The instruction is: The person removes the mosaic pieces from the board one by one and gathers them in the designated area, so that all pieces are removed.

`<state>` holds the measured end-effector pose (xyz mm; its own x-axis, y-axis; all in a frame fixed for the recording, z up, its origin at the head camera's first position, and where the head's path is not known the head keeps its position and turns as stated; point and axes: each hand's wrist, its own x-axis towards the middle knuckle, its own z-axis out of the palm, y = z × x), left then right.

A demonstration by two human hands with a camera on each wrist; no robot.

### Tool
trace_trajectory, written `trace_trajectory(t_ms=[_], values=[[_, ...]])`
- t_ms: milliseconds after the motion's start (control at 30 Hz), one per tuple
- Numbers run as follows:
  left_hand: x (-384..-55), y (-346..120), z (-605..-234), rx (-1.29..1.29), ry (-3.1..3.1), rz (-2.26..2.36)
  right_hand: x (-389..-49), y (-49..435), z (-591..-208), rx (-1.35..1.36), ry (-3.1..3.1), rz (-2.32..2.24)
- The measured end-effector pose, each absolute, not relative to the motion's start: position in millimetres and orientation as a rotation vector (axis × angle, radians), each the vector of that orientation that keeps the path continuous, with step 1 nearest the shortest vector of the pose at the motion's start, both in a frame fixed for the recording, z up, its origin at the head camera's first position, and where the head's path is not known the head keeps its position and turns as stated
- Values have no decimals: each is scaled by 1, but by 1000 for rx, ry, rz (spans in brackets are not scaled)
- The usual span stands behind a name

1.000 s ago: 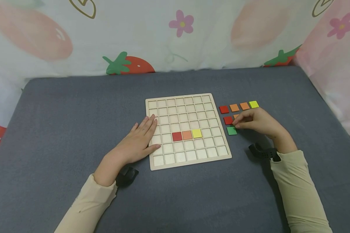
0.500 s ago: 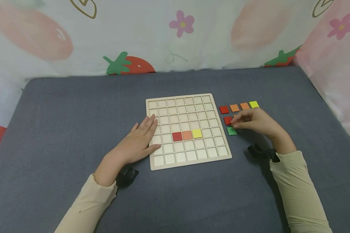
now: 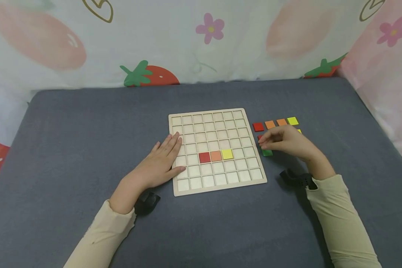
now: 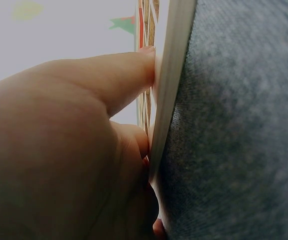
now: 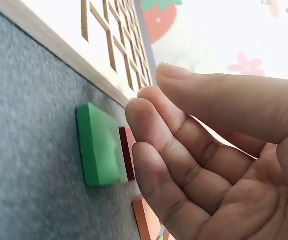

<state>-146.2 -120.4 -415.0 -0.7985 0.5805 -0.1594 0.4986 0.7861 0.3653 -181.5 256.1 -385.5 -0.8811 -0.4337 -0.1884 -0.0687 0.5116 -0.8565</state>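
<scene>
A square wooden grid board point(image 3: 221, 188) lies on the table, with a red tile point(image 3: 204, 157), an orange tile point(image 3: 216, 156) and a yellow tile point(image 3: 227, 154) side by side in its cells. My left hand point(image 3: 159, 163) rests flat on the board's left edge, fingers straight and thumb spread. Just right of the board, my right hand point(image 3: 288, 143) hovers over loose tiles, its fingers loosely bent. In the right wrist view nothing shows between thumb and fingertips. Beneath them are a green tile point(image 5: 99, 147) and a partly hidden red tile point(image 5: 127, 152).
Behind the right hand lies a row of loose tiles: red point(image 3: 258, 127), two orange point(image 3: 269, 124) and yellow point(image 3: 293, 121). The hand covers part of a second row. A grey cloth point(image 3: 87, 130) covers the table, and a printed curtain point(image 3: 241, 44) hangs behind it.
My right hand has shifted slightly left toward the board, over the red tile and the green tile's edge. A yellow tile's edge now shows behind it. The left hand keeps still.
</scene>
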Motion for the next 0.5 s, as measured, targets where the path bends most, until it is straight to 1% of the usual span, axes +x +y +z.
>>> trace_trajectory(t_ms=[267,500], values=[[-146,-121,-414,838,2718,444,-183,243,-389,-502,2378,-1306],[-146,-121,-415,838,2713,447,-184,229,-386,-524,2384,-1259]])
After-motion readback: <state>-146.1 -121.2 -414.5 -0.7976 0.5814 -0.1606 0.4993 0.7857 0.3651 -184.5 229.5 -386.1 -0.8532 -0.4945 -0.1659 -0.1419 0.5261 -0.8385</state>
